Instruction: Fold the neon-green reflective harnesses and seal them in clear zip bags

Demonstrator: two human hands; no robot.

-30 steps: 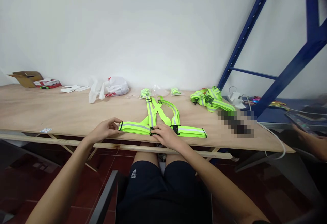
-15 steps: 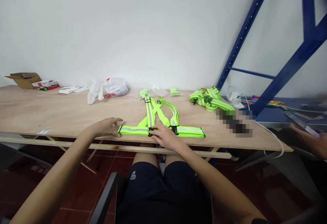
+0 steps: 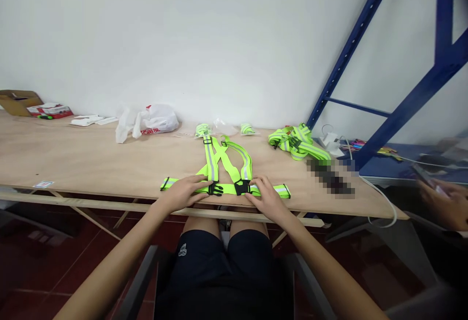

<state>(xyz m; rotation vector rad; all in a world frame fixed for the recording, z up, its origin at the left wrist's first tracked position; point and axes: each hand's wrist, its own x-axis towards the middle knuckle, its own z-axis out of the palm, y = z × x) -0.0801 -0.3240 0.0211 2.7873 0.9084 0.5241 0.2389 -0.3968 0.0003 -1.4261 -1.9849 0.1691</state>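
A neon-yellow reflective harness with grey stripes lies spread on the table, its shoulder straps crossing in an X. My left hand pinches the waist strap beside the black pronged buckle half. With thumb and fingers, my right hand grips the strap at the black socket half of the buckle. The two halves are apart and face each other, with a yellow strap visible behind the gap. Both ends of the waist strap stick out beyond my hands.
More reflective straps lie heaped at the right. Behind the harness are small bagged strap rolls. A white plastic bag, papers and a cardboard box stand left. A blue rack rises right; another person's hand holds a phone.
My left hand has moved right from the strap's left end to the pronged buckle half. My right hand has shifted right to the socket half. The view has turned slightly right.
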